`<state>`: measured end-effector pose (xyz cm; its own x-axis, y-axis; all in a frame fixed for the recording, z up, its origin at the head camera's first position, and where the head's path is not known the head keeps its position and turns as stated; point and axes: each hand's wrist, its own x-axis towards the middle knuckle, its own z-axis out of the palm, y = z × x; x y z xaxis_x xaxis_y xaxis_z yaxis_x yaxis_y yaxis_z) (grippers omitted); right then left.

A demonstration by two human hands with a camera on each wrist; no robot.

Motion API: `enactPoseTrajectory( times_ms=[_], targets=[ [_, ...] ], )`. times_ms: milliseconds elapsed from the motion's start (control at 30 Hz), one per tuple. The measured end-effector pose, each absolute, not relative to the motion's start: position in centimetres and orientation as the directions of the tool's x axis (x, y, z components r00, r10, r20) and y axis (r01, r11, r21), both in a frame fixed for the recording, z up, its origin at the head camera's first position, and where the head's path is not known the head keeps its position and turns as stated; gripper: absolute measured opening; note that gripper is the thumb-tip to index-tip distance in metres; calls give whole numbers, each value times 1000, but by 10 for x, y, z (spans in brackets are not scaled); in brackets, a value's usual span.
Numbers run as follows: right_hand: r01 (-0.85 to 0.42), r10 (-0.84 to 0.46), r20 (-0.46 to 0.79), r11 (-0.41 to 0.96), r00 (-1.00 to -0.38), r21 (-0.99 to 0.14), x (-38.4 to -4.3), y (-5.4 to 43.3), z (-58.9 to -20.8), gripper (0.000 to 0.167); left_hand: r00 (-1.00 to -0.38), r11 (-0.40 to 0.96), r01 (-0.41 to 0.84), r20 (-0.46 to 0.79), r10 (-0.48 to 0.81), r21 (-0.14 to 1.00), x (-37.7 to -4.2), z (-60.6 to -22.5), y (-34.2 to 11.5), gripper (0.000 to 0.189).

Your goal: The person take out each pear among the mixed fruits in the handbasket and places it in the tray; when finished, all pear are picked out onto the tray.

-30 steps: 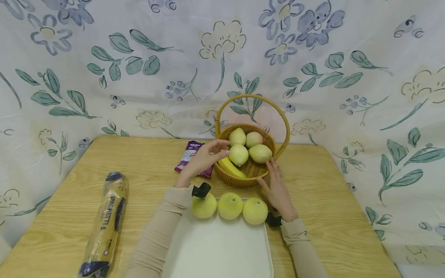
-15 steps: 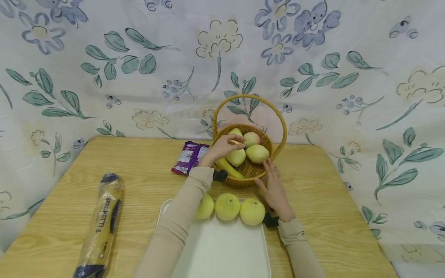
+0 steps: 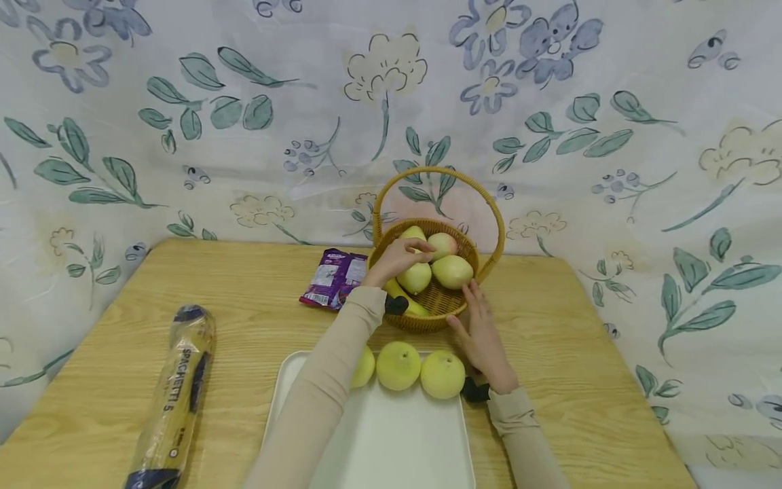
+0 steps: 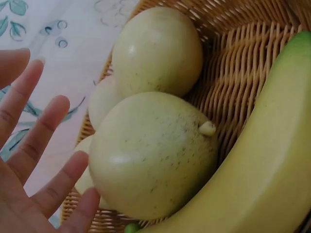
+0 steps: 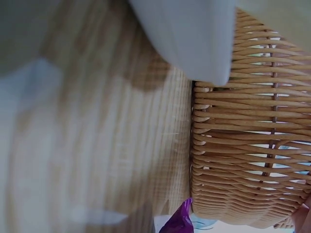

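A wicker basket (image 3: 441,299) with a tall arched handle holds several pale green-yellow fruits (image 3: 453,272) and a banana (image 3: 403,299). My left hand (image 3: 397,261) is over the basket's left side, fingers above the fruit. Up close in the left wrist view, its fingers are spread beside a speckled pale fruit (image 4: 153,155) with a stubby stem, fingertips right at its side. My right hand (image 3: 485,339) rests its straight fingers against the basket's right front rim. In the right wrist view the woven wall (image 5: 248,141) fills the right side.
Three round yellow-green fruits, one (image 3: 398,365) in the middle, line the far edge of a white tray (image 3: 397,441) before the basket. A purple packet (image 3: 324,280) lies left of the basket. A spaghetti bag (image 3: 174,401) lies at far left. Patterned cloth (image 3: 275,156) hangs behind.
My left hand has moved right, from the basket's left rim to over the fruit inside, its forearm now covering part of the left tray fruit. The right hand has stayed at the rim.
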<state>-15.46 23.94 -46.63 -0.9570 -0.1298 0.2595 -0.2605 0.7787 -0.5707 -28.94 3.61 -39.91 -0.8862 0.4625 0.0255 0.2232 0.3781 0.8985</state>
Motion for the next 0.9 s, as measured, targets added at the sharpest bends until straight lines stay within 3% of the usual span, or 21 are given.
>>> enactPoseTrajectory(
  times_ms=[267, 500, 900],
  targets=[
    [-257, -128, 254, 773, -959, -581, -154, 238, -466, 71, -868, 478, 179, -91, 487, 860, -290, -403, 46, 35],
    [-261, -129, 260, 774, -957, -577, -156, 238, -466, 71, -840, 561, 228, -130, 527, 796, -291, -402, 49, 46],
    [-270, -137, 264, 772, -955, -576, -155, 238, -465, 70, -657, 563, 256, -286, 698, 785, -284, -396, 42, 70]
  ],
)
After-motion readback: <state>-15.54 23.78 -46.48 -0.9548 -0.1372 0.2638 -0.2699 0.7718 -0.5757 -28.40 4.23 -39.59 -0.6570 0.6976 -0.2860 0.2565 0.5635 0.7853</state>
